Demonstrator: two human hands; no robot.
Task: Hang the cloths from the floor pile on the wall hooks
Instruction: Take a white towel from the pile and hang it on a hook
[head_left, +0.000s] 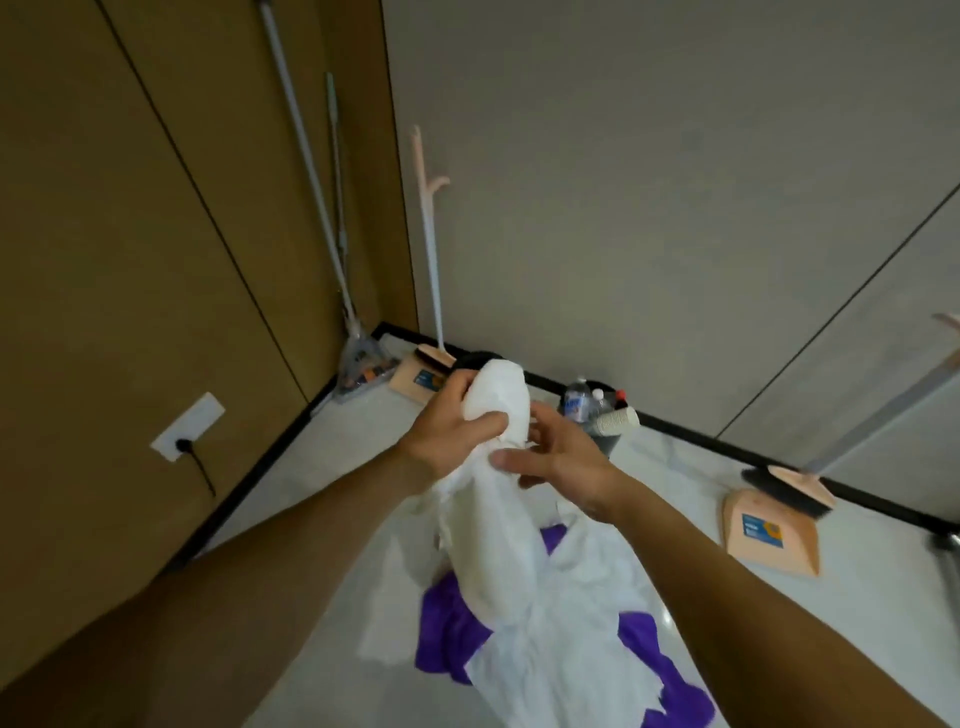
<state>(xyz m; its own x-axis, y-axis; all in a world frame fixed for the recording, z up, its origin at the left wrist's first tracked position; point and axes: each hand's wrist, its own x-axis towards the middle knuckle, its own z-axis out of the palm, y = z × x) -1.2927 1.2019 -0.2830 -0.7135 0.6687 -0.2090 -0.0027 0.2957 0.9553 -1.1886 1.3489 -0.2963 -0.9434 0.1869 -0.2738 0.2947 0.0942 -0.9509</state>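
A white cloth (496, 525) hangs from the left hand (451, 422), whose fingers clench its bunched top above the floor pile (563, 670), while the right hand (563, 460) touches it with curved fingers, grip unclear; it should probably find an edge and spread it before reaching for a hook.

I see a cleaning-storage corner. Mops (306, 156) lean left of the corner dustpan (405, 385); a bin (607, 444) stands to its right.

free: grey wall (649, 182) above | obstacles: cloth pile (561, 649) (below), bottles (577, 402), right dustpan (774, 535), corner mops (358, 358)
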